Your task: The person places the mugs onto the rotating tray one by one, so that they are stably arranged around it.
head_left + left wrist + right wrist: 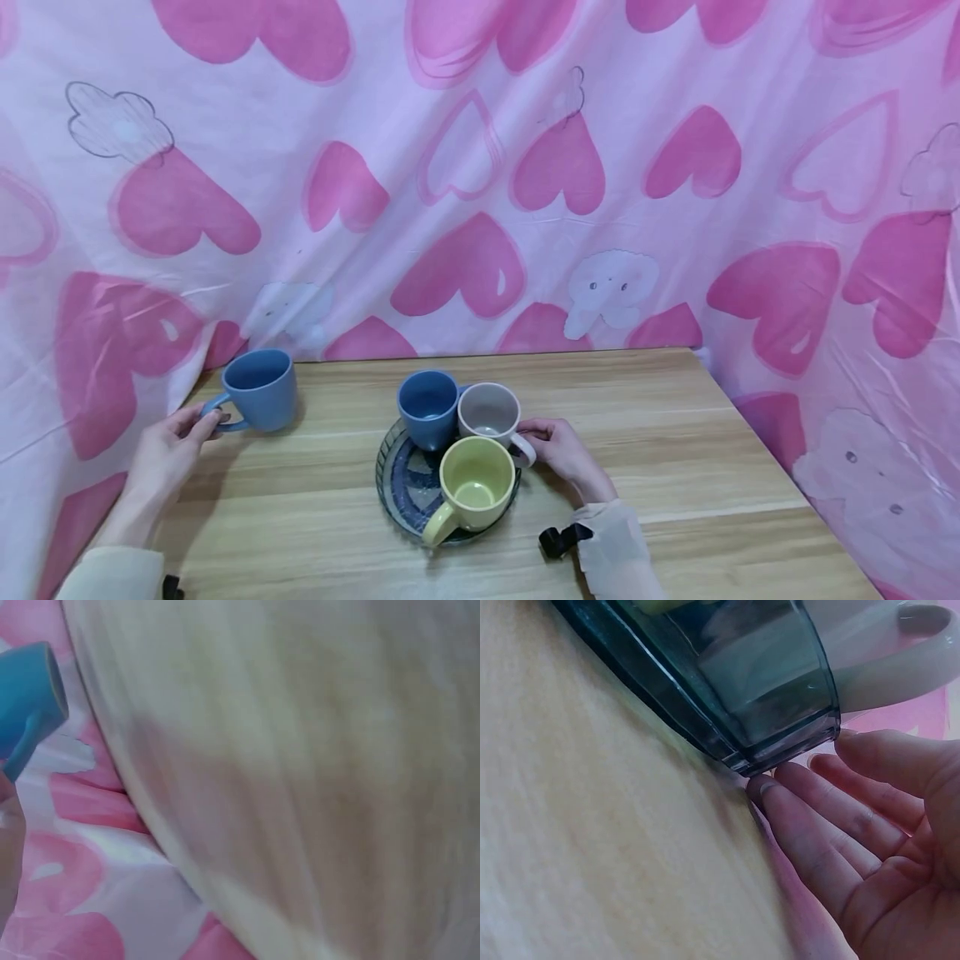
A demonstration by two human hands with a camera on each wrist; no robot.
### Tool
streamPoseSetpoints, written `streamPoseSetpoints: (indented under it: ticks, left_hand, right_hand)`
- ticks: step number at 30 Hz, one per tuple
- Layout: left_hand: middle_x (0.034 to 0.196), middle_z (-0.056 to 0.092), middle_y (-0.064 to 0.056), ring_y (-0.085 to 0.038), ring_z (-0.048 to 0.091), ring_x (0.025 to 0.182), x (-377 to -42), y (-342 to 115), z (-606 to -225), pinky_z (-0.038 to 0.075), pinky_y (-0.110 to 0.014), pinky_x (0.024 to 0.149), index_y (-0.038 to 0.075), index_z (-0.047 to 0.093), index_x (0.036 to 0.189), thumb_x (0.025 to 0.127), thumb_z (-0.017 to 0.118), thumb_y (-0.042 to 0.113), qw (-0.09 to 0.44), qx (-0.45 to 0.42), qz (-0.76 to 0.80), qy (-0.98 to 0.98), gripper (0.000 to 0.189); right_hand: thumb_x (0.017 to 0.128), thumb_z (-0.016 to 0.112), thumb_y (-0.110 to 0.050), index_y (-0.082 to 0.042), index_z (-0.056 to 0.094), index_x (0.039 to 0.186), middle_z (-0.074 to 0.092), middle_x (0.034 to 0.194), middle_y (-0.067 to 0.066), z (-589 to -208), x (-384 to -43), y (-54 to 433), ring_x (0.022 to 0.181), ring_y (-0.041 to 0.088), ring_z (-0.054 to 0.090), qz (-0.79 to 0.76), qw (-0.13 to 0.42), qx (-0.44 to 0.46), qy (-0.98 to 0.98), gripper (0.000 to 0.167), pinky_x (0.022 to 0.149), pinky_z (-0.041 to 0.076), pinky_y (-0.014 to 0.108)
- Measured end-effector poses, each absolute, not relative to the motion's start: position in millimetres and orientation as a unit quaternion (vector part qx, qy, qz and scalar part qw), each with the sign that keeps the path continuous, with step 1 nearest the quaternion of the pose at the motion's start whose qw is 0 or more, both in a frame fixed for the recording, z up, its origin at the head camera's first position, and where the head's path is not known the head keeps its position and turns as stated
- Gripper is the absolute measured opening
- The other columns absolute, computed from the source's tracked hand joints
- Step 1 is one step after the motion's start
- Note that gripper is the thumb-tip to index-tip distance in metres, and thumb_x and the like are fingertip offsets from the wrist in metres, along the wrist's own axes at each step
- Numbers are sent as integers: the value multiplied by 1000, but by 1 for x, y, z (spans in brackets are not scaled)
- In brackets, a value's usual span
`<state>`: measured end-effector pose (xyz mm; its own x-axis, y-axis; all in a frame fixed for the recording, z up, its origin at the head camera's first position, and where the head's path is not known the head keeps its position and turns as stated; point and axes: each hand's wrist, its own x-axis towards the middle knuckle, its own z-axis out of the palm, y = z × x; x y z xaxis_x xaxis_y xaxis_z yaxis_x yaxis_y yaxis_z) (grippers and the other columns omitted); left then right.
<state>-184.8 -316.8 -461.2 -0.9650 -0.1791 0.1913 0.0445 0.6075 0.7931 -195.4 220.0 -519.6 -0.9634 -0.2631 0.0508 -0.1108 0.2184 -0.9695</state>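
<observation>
At the table's back left corner, my left hand (168, 450) pinches the handle of a blue mug (272, 404), held upright. The left wrist view catches only part of this mug (26, 694) at its left edge. A dark glass plate (388, 483) carries a second blue mug (427, 421), a pale pinkish mug (483, 408) and a yellow mug (480, 492), grouped together. My right hand (566, 454) is at the plate's right side. In the right wrist view, the thumb meets the plate's rim (787, 712) and fingertips (769, 791) reach its lower edge.
A light wooden table (712, 475) spreads under everything. Pink heart-patterned cloth (465, 267) hangs behind it and along both sides. The yellow mug's handle sticks out toward the front left, and the pale mug's handle points right, near my right hand.
</observation>
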Motion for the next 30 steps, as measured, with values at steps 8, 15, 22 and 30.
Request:
streamPoseSetpoints:
  ticks: [8,15,22,30]
  left_hand:
    - [87,69,15,7,61,74,-178,-291,-441,45,-6,68,-12,59,121,100,57,22,168,-32,-459,-872,40]
    - [92,70,15,-4,64,78,-172,-269,-439,49,-10,72,-12,61,116,100,57,10,170,-106,-486,-851,28]
    - [93,73,3,-5,64,79,-168,-250,-437,52,-14,72,-10,64,114,99,56,5,145,-159,-496,-841,23]
    - [94,73,1,-7,66,81,-163,-227,-439,53,-19,72,-9,63,117,97,56,-1,93,-224,-511,-825,23]
  right_hand:
    - [93,62,0,15,64,113,69,104,24,-519,-195,220,86,13,67,-617,69,-109,776,25,74,56,25]
    - [93,62,-2,13,66,112,69,105,22,-521,-195,219,89,14,66,-606,68,-102,786,24,76,55,24]
    - [94,60,0,15,64,113,69,105,24,-521,-195,222,86,12,67,-611,69,-105,782,25,74,55,24]
    - [94,59,1,16,64,112,68,106,25,-516,-193,220,84,12,66,-615,72,-103,779,23,71,55,24]
